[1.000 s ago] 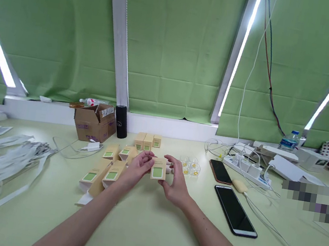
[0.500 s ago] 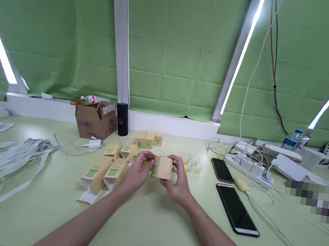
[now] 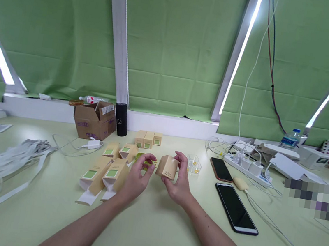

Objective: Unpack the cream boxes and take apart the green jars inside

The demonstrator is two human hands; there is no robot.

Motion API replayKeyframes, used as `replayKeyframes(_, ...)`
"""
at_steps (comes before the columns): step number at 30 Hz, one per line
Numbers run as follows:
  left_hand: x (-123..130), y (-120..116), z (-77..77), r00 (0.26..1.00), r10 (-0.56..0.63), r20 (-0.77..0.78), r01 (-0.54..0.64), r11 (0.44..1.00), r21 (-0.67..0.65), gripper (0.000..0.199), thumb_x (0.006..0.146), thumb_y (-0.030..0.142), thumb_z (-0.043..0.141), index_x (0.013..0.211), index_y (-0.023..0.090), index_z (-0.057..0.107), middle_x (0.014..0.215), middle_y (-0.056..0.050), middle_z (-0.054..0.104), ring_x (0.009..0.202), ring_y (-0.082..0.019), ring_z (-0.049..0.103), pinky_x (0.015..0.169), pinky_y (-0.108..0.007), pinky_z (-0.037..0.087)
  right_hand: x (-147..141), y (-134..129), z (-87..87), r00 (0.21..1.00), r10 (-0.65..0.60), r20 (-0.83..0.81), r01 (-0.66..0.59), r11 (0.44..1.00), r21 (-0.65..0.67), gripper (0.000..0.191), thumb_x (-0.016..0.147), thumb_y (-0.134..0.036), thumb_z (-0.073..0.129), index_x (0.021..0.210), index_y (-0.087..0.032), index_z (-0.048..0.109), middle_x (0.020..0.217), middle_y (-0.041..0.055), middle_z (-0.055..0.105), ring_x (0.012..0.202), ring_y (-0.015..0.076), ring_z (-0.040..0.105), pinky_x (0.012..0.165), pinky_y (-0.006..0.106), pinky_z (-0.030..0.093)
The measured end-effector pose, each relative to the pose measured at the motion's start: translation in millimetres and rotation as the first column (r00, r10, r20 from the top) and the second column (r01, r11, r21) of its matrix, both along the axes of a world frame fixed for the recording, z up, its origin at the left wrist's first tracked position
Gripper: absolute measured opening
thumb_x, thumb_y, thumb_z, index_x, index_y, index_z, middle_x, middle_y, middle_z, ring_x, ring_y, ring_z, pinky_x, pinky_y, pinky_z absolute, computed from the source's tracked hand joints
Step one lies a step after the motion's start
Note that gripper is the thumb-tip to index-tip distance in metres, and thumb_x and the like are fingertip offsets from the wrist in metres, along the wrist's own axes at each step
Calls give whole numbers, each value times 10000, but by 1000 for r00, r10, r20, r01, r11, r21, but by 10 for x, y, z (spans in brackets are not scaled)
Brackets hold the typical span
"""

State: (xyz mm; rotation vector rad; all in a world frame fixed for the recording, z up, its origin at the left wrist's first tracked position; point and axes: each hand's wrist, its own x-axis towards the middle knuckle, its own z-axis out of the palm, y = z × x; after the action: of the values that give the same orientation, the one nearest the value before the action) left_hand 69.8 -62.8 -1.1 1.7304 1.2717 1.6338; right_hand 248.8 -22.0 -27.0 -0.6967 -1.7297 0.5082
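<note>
My right hand [image 3: 180,180] grips a small tan cardboard box [image 3: 166,166] between thumb and fingers, above the table. The box is turned with small printing toward me. To its left, my left hand [image 3: 137,177] is apart from the box, fingers curved and spread with nothing between them. Behind the left fingers lies a green item [image 3: 151,159], partly hidden. Left of that hand are several tan boxes with green labels, two of them long with white flaps open, such as the open box [image 3: 115,173]. Clear small containers with yellow bits [image 3: 195,167] stand behind my right hand.
Small closed boxes [image 3: 148,140] stand at the back, near a black cylinder [image 3: 121,119] and a brown carton [image 3: 94,122]. White straps [image 3: 3,174] cover the left side. Two phones [image 3: 236,209], a power strip [image 3: 247,167] and cables lie on the right.
My left hand has let go of the box and drawn slightly away. The right hand has tilted and turned the box, so a different face shows.
</note>
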Motion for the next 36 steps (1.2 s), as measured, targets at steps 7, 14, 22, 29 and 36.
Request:
replayKeyframes(7, 72, 5, -35, 997, -72, 7, 73, 990, -123, 417, 895, 465, 698, 1236, 242, 613, 1230, -116, 663, 1138, -277, 639, 889, -392, 557, -25, 12, -32, 983, -124, 133, 90, 968, 234, 796, 858, -257, 696, 1517, -287, 251, 1409, 151, 501, 1331, 354, 505, 1111, 580, 445)
replayKeyframes(14, 134, 58, -78, 989, -97, 110, 122, 961, -249, 611, 741, 475, 852, 1227, 244, 563, 1311, -136, 646, 1258, -329, 613, 895, -410, 578, -56, 33, -70, 945, -125, 303, -27, 893, 450, 867, 865, -81, 583, 1578, -323, 154, 1421, 164, 480, 1360, 336, 504, 1084, 607, 430)
replayKeyframes(22, 22, 200, -204, 955, -124, 269, 188, 955, -228, 617, 700, 383, 878, 1184, 213, 535, 1279, -148, 660, 1215, -300, 653, 1073, -467, 510, 12, -58, 62, 959, -55, 277, -56, 924, 379, 933, 841, -248, 713, 1591, -293, 160, 1526, 175, 405, 1462, 383, 395, 1170, 639, 383)
replayKeyframes(29, 4, 119, -162, 973, -99, 209, 126, 985, -119, 559, 731, 217, 812, 1195, 239, 503, 1225, -90, 624, 1175, -255, 635, 952, -402, 566, 69, 21, 65, 992, -119, 50, 100, 953, 287, 480, 914, -191, 574, 1374, -247, 450, 1266, 136, 587, 1204, 320, 581, 1020, 549, 518)
replayKeyframes(36, 40, 42, -153, 985, 47, -166, -26, 991, 129, 451, 811, 104, 676, 1209, 260, 534, 1291, -80, 601, 1246, -246, 601, 1016, -431, 534, -25, -70, 77, 993, -67, 99, 44, 975, 216, 491, 898, -191, 572, 1369, -221, 437, 1255, 140, 596, 1111, 288, 618, 908, 478, 569)
